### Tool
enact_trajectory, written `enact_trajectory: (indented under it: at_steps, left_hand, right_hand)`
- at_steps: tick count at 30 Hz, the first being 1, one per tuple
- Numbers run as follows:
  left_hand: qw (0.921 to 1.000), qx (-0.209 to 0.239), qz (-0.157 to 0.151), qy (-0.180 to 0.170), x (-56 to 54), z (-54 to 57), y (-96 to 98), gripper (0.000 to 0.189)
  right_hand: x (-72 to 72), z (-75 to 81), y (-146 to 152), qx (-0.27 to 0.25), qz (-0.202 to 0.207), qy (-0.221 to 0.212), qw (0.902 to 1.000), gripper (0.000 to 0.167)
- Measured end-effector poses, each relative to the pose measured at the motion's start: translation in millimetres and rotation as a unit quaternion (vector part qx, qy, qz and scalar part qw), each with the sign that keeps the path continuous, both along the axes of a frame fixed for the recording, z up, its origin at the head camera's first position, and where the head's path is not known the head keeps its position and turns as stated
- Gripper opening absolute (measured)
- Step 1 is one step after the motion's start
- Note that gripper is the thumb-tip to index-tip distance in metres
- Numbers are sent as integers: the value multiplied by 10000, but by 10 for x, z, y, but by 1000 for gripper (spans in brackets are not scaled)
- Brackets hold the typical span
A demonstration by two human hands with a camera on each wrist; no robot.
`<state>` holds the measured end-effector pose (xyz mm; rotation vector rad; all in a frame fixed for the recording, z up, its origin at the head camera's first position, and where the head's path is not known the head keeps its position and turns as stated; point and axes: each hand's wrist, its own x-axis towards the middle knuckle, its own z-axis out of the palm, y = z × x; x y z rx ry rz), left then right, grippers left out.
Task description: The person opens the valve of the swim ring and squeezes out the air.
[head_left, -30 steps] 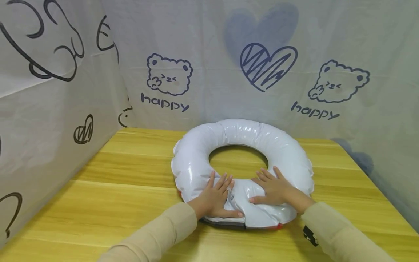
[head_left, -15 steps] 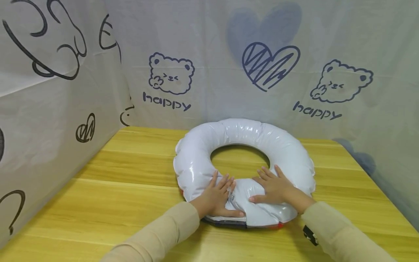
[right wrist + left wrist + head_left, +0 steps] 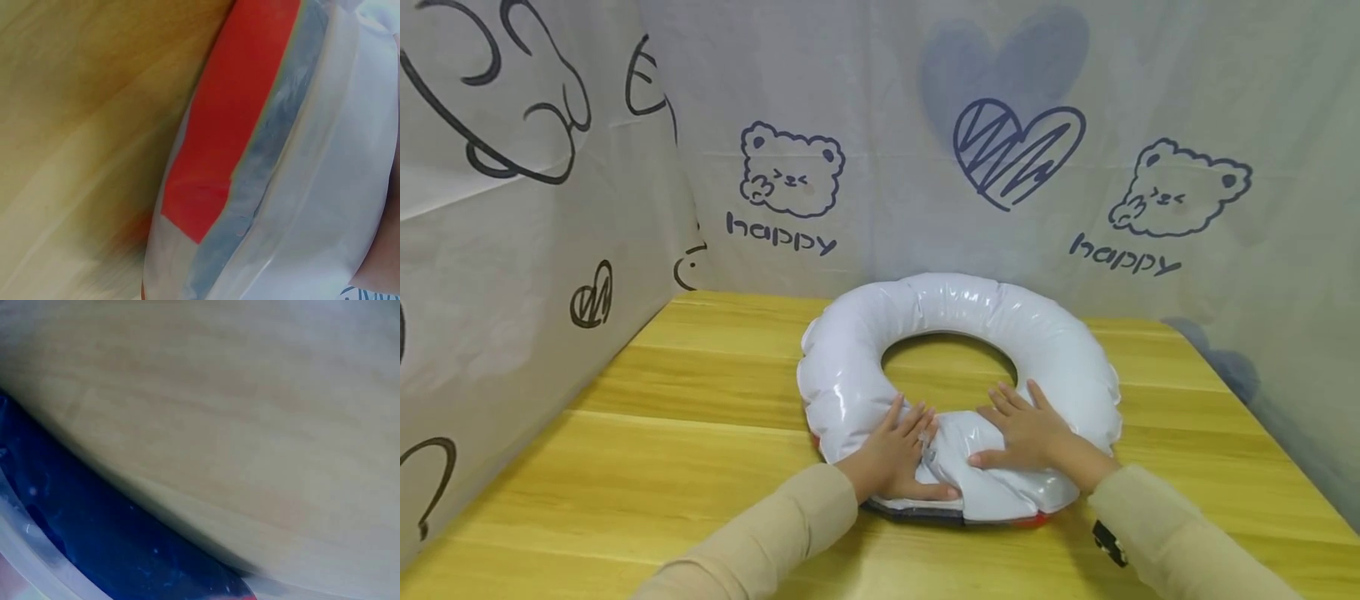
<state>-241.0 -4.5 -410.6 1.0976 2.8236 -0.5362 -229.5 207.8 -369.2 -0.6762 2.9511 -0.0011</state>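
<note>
A white inflatable swim ring lies flat on the wooden table, puffed out at the back and sides. Its near section is softer and creased under both hands. My left hand rests on that section with fingers spread, thumb pointing right. Beside its fingertips sits a small clear valve, partly covered by them. Across from it, my right hand presses on the ring with fingers spread. In the left wrist view the ring's dark blue underside shows; the right wrist view shows a red patch on its lower side.
The yellow wood-grain table extends around the ring. White cloth with drawn bears and hearts hangs behind and to the left. A black item shows at the right sleeve.
Both hands stay spread in the same places on the ring. Around the valve, the left fingertips shift slightly; it showed a little more half a second ago.
</note>
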Motion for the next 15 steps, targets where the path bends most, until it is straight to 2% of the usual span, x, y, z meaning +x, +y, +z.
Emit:
enact_trajectory:
  at_steps: [7, 15]
  left_hand:
    - [9995, 309, -60, -47, -3, -2, -32, 106]
    - [9967, 754, -253, -154, 2, 102, -72, 103]
  right_hand:
    - [7, -28, 60, -328, 144, 71, 9993, 81]
    - [8, -88, 188, -619, 287, 157, 9975, 81]
